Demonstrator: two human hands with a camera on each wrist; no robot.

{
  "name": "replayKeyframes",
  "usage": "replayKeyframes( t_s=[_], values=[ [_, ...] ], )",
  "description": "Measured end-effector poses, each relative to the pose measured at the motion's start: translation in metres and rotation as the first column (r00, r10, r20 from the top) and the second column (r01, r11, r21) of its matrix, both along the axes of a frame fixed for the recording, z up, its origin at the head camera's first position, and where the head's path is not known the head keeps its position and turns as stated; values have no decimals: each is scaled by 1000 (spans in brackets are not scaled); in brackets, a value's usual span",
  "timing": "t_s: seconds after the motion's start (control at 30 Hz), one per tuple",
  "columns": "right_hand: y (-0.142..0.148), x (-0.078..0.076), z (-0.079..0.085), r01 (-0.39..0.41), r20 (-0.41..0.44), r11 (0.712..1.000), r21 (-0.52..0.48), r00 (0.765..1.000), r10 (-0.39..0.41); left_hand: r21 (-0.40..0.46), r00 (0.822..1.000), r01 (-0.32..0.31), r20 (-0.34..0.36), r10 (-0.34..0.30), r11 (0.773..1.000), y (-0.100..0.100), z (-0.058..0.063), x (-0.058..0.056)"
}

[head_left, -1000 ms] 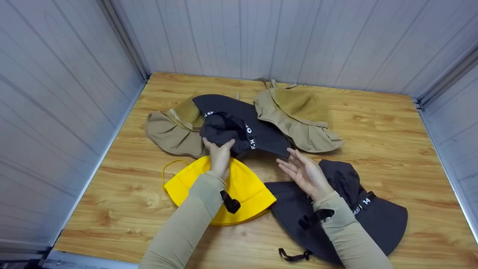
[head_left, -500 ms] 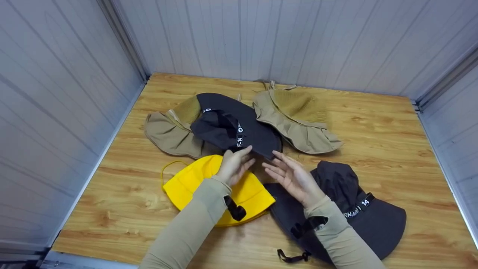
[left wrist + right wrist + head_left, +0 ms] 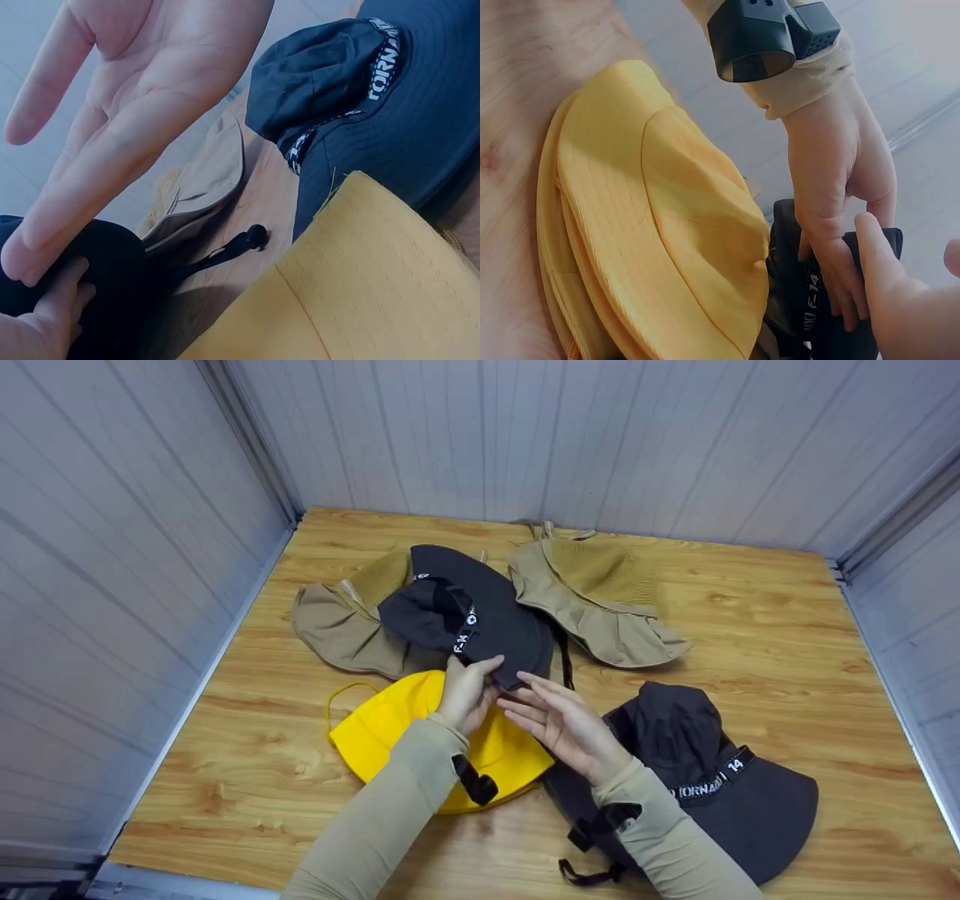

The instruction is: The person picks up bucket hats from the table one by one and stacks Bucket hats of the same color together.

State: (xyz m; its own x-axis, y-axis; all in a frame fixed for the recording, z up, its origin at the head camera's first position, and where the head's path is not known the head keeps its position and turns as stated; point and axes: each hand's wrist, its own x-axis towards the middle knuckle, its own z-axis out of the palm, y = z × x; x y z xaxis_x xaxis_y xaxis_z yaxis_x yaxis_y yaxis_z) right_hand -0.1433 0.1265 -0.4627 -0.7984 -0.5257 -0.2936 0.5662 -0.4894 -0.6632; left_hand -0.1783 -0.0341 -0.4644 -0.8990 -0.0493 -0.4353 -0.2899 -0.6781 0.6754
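Note:
In the head view a dark bucket hat (image 3: 499,615) with a printed band lies partly over a tan ruffled hat (image 3: 345,637). My left hand (image 3: 466,696) holds its brim at the near edge, thumb on top. My right hand (image 3: 566,727) has its fingers extended, fingertips by the same brim's corner. In the left wrist view the right hand (image 3: 142,112) shows straight fingers, and the left hand (image 3: 45,322) bends its fingers at the dark hat (image 3: 90,262). Below the hands sits a yellow bucket hat (image 3: 397,727), partly hidden by the left arm.
A second dark hat (image 3: 765,817) lies front right, partly under the right forearm, with a black cord (image 3: 589,876). Another tan ruffled hat (image 3: 600,585) is at the back. Pale panel walls (image 3: 480,435) enclose the wooden table (image 3: 225,750) behind and at the sides.
The dark hat has turned, its near brim edge shifting left and towards me. My left hand moved right to that edge and took hold of it. My right hand moved left towards it.

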Motion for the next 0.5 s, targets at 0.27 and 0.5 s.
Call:
replayKeyframes(
  t_s=[0.27, 0.5],
  values=[
    [3, -3, -5, 29, 63, 1000, 10, 998, -30, -11, 999, -34, -11, 34, 999, -1, -4, 0],
    [9, -7, -8, 46, 93, 999, -15, 995, -44, -23, 999, -35, -28, 35, 999, -7, -2, 1]
  ],
)
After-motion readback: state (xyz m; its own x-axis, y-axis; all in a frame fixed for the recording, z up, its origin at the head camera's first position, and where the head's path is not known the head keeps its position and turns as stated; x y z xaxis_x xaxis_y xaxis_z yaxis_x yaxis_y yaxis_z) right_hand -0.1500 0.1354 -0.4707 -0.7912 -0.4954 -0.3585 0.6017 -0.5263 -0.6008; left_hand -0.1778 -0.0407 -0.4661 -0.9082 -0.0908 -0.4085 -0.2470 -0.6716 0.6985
